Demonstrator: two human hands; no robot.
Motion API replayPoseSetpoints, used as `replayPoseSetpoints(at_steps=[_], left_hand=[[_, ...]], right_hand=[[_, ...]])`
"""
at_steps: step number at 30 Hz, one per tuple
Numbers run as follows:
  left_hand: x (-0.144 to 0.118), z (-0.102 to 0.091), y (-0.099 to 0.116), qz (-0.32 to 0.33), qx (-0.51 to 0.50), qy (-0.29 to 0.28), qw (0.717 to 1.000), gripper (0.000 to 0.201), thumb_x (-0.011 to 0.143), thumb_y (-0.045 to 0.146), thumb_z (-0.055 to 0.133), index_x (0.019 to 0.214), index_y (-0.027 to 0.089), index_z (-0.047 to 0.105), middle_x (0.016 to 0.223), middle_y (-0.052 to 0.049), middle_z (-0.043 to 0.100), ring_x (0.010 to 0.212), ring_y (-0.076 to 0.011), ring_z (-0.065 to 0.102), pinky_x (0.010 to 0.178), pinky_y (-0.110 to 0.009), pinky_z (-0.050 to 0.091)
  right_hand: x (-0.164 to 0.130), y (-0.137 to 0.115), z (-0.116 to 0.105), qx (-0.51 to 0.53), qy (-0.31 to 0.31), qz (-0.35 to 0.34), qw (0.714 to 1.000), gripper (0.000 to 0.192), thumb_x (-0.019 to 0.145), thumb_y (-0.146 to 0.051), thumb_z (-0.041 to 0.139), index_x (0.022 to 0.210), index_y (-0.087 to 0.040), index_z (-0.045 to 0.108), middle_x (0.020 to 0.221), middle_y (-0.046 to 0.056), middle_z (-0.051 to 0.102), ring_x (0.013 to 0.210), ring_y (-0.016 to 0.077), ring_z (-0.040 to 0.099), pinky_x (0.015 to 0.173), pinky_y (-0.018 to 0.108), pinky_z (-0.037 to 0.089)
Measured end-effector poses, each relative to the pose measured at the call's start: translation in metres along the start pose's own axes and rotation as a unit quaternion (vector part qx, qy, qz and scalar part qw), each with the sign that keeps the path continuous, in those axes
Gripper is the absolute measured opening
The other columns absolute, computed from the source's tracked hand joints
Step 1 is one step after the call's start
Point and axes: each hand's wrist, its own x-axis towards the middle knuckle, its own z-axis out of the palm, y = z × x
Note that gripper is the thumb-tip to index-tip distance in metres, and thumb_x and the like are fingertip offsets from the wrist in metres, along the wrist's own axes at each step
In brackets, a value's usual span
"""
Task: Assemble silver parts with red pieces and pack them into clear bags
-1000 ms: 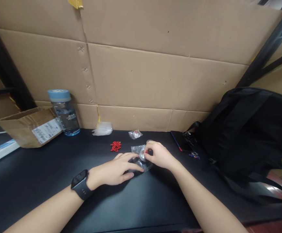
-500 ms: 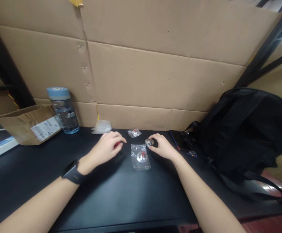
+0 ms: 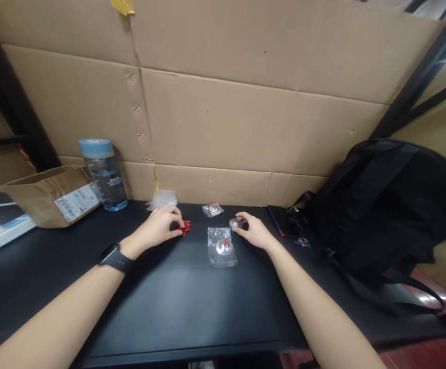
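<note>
My right hand (image 3: 254, 231) pinches a small silver disc (image 3: 236, 224) between thumb and fingertips, low over the black counter (image 3: 192, 307) near its rear edge. My left hand (image 3: 160, 228) has its fingers curled onto a heap of small red pieces (image 3: 185, 227); whether it grips any, I cannot tell. Between both hands lies a clear plastic bag (image 3: 222, 248) with a second silver disc (image 3: 223, 247) on it. Another small bag (image 3: 213, 209) sits behind. A water bottle (image 3: 103, 175) stands at far left, a black backpack (image 3: 396, 200) at right.

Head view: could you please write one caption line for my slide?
Left hand touches red pieces; right hand holds a small metal disc beside a clear bag on the black table.
</note>
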Motion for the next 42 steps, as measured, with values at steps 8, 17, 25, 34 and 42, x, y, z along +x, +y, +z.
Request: replayPoseSetpoints(at_steps=[8,17,25,34,42], left_hand=[[0.001,0.011,0.005,-0.087,0.001,0.052,0.995,0.031,0.098,0.043,0.046,0.114,0.028,0.067,0.125,-0.006,0.067,0.121,-0.0293,0.057,0.102,-0.048,0.038],[0.003,0.026,-0.004,-0.098,-0.108,0.014,0.989,0.036,0.098,0.047,0.042,0.121,0.028,0.062,0.115,-0.003,0.074,0.112,-0.0238,0.067,0.101,-0.039,0.045],[0.004,0.022,-0.001,-0.081,-0.086,0.049,0.992,0.028,0.092,0.038,0.051,0.115,0.027,0.063,0.103,0.0,0.075,0.101,-0.0222,0.069,0.098,-0.038,0.045],[0.005,0.015,-0.001,-0.056,-0.146,0.104,0.982,0.026,0.094,0.039,0.053,0.112,0.024,0.063,0.095,-0.003,0.074,0.087,-0.0197,0.07,0.086,-0.033,0.05],[0.005,0.007,0.004,-0.072,-0.199,0.151,0.966,0.025,0.093,0.043,0.059,0.103,0.022,0.068,0.095,-0.004,0.074,0.083,-0.0196,0.07,0.077,-0.03,0.053]], right_hand=[[0.003,0.001,0.004,0.027,0.032,-0.005,0.999,0.049,0.081,-0.022,0.073,0.128,-0.02,0.059,0.124,0.013,0.069,0.113,0.0253,0.066,0.102,0.043,0.049],[0.004,0.002,0.007,0.056,0.03,0.011,0.998,0.042,0.081,-0.019,0.073,0.121,-0.019,0.062,0.112,0.011,0.072,0.102,0.0207,0.069,0.094,0.037,0.052],[0.004,0.002,0.006,0.049,0.037,0.002,0.998,0.038,0.081,-0.019,0.072,0.118,-0.02,0.063,0.109,0.01,0.072,0.098,0.0197,0.068,0.092,0.035,0.052],[0.005,0.0,0.002,0.05,0.053,0.015,0.997,0.036,0.082,-0.023,0.072,0.116,-0.02,0.064,0.105,0.008,0.072,0.096,0.0194,0.068,0.091,0.035,0.052],[0.005,0.001,0.0,0.048,0.061,0.007,0.997,0.033,0.082,-0.026,0.072,0.114,-0.021,0.065,0.105,0.007,0.073,0.095,0.0194,0.067,0.09,0.034,0.052]])
